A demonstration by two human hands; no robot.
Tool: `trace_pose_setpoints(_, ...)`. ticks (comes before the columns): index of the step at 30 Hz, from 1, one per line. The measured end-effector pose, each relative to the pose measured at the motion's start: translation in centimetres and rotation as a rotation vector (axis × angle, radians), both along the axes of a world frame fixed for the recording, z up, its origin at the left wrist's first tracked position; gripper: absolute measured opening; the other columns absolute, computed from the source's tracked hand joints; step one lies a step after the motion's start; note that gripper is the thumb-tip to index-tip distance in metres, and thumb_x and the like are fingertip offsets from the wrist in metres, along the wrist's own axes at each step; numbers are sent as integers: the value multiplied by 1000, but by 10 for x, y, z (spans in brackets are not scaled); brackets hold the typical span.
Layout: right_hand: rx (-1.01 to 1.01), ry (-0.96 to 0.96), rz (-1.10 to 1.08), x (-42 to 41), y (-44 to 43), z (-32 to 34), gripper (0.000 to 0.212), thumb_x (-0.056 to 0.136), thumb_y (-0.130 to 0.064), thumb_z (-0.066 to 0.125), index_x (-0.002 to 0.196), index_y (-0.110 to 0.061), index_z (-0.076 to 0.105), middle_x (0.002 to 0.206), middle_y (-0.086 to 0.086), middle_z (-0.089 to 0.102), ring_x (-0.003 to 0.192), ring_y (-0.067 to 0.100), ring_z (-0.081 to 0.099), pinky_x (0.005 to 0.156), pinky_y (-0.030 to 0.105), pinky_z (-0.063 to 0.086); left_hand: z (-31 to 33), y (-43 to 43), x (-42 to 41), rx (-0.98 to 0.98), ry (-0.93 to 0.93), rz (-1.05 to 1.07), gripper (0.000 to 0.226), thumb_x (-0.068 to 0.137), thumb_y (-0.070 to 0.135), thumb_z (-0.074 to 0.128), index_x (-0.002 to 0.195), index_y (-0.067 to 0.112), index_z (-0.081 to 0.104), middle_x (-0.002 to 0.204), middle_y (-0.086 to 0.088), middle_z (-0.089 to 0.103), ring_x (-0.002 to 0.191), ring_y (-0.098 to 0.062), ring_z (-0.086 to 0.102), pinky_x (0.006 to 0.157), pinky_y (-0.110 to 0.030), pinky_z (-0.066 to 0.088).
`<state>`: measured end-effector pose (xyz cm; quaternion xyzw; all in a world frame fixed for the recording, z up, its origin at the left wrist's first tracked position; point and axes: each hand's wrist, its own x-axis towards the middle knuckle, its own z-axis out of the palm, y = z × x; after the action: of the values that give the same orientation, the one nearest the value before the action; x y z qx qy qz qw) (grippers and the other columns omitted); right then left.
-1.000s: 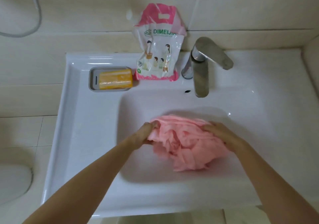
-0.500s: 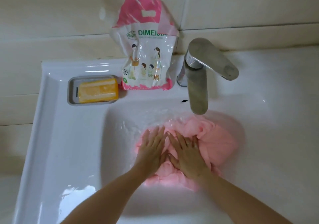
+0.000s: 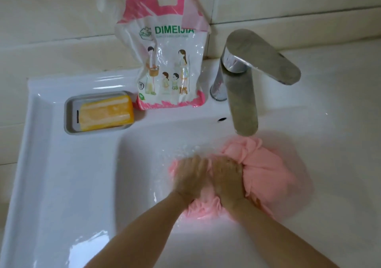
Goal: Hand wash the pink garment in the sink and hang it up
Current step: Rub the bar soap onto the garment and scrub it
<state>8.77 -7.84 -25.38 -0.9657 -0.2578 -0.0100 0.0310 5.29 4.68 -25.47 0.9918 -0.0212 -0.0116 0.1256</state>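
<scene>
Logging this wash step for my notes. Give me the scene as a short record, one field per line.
place: white sink against a tiled wall
garment: pink garment bunched in the basin, below the faucet spout
left hand: left hand pressed on the garment
right hand: right hand beside it, also gripping the cloth
water: the basin looks wet; no stream visible from the spout
soap: yellow soap bar in a grey soap dish on the back ledge
detergent: pink and white DIMEIJIA pouch leaning on the wall
stage: washing, not yet hung

Clearance around the two-handed grip in the sink.
Faucet overhangs just beyond the hands; basin left of the left hand lies open.
</scene>
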Motion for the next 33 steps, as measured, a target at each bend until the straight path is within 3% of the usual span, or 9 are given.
trace_pose_setpoints(3,137,208,-109,16,9,29,29,93,-22,37,80,-10,60,72,5,63,62,25,63,56,31,45,25,3,17,-219,201,141,15,94,27,44,102,16,39,71,-1,56,66,-26,61,59,-34,49)
trace_pose_setpoints(7,638,825,-344,40,-10,72,30,82,-29,69,108,-25,53,104,-3,62,86,12,60,75,27,47,57,29,10,-581,156,286,47,92,56,39,125,22,43,101,5,61,89,-25,59,73,-32,41)
trace_pose_setpoints(9,614,631,-145,34,-22,83,42,80,-37,70,116,-36,50,120,-3,58,103,10,58,93,34,47,65,30,-9,-394,57,85,76,82,76,31,136,24,39,127,1,52,112,-25,51,91,-39,41)
trace_pose_setpoints(12,138,229,241,14,-27,70,69,83,-73,41,143,-40,29,156,5,23,144,27,19,114,58,17,44,12,-32,-26,127,-77,123,54,92,38,149,17,18,153,-16,27,140,-39,27,104,-66,25)
trace_pose_setpoints(14,-5,177,334,0,-27,53,80,84,-76,30,149,-29,23,160,12,10,146,33,13,112,60,18,25,7,-38,83,135,-85,128,50,89,52,146,8,28,149,-22,33,135,-43,35,96,-68,37)
trace_pose_setpoints(16,-55,133,322,-12,-26,36,80,85,-74,29,147,-23,28,157,13,23,137,35,34,106,56,34,14,8,-40,102,86,-77,116,56,83,57,138,4,41,140,-19,47,122,-40,49,87,-55,49)
trace_pose_setpoints(20,-39,125,212,-19,-21,15,72,80,-61,39,138,-19,38,134,10,52,112,32,56,92,47,47,1,6,-35,88,-122,29,56,66,27,71,116,8,55,107,-10,60,84,-28,55,64,-36,43)
trace_pose_setpoints(29,239,21,-8,2,1,4,10,79,-13,48,85,-19,52,74,-3,58,64,8,52,65,21,47,-7,-6,-4,-145,-177,183,46,53,-1,83,91,13,61,73,-4,61,52,-16,56,43,-21,43)
trace_pose_setpoints(33,320,161,-143,12,6,6,36,79,-28,34,77,-14,67,59,-1,64,49,16,60,48,21,50,-6,-10,3,-142,-115,190,36,67,15,72,97,12,52,72,-5,63,51,-20,58,41,-23,45)
